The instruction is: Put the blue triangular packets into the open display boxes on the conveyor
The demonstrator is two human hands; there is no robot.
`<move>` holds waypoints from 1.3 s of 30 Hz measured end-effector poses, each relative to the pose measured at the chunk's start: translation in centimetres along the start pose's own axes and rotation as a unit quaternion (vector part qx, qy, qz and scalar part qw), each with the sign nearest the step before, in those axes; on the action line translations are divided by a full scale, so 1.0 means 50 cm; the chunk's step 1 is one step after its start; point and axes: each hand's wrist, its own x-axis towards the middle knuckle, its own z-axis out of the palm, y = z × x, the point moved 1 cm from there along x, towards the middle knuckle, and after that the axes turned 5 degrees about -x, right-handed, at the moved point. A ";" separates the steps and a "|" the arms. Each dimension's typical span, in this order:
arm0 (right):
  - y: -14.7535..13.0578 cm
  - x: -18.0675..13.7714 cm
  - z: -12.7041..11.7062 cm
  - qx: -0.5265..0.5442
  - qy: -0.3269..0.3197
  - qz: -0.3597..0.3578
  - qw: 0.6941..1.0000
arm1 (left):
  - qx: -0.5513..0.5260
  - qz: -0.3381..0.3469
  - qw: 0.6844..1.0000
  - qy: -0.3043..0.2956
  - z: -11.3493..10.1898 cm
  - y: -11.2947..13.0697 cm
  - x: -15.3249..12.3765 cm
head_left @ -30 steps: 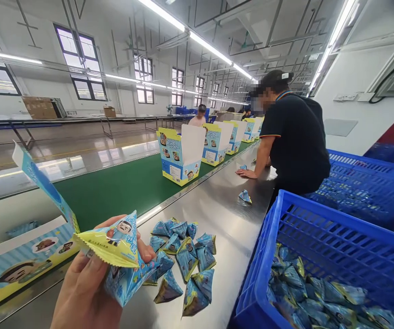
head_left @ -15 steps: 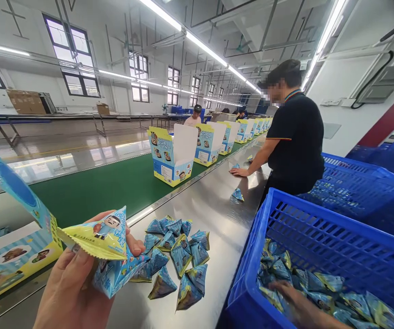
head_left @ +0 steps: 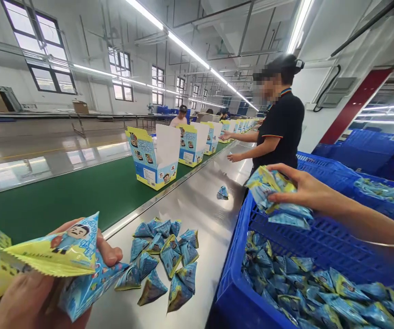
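The left hand (head_left: 37,304), cut off by the frame's lower edge, clasps triangular foil sachets (head_left: 55,251), its fingers (head_left: 109,253) mostly hidden behind them; the right hand (head_left: 306,192) closes around a bunch of sachets (head_left: 272,194), fingers (head_left: 286,172) curled over the top, above a blue plastic crate (head_left: 238,283)

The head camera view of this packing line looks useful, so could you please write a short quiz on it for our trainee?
1. True or false: the right hand holds triangular packets above the blue crate.
2. Where do the cardboard boxes stand? A: on the green conveyor belt; B: inside the blue crate; C: under the blue crate.
3. Fill the gap: a loose heap of packets lies on the steel ____.

Key: 1 true; 2 A; 3 table.
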 end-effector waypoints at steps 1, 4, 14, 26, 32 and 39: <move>-0.034 0.036 0.029 0.012 -0.013 -0.034 0.999 | 0.017 0.024 1.000 -0.001 0.026 0.001 -0.021; -0.092 0.137 0.174 0.036 -0.094 -0.098 0.990 | 0.048 0.055 0.997 0.004 0.089 -0.003 -0.067; -0.044 0.260 0.616 -0.111 -0.254 -0.052 0.959 | 0.025 0.099 0.994 0.036 0.124 -0.040 -0.066; -0.006 0.306 0.617 -0.187 -0.315 -0.109 0.924 | 0.026 0.036 0.998 0.037 0.121 -0.111 0.026; -0.043 0.314 0.630 -0.241 -0.272 -0.151 0.919 | 0.125 0.125 0.984 0.023 0.109 -0.169 0.143; -0.058 0.308 0.641 -0.255 -0.209 -0.161 0.930 | 0.519 0.291 0.799 -0.089 0.277 -0.237 0.493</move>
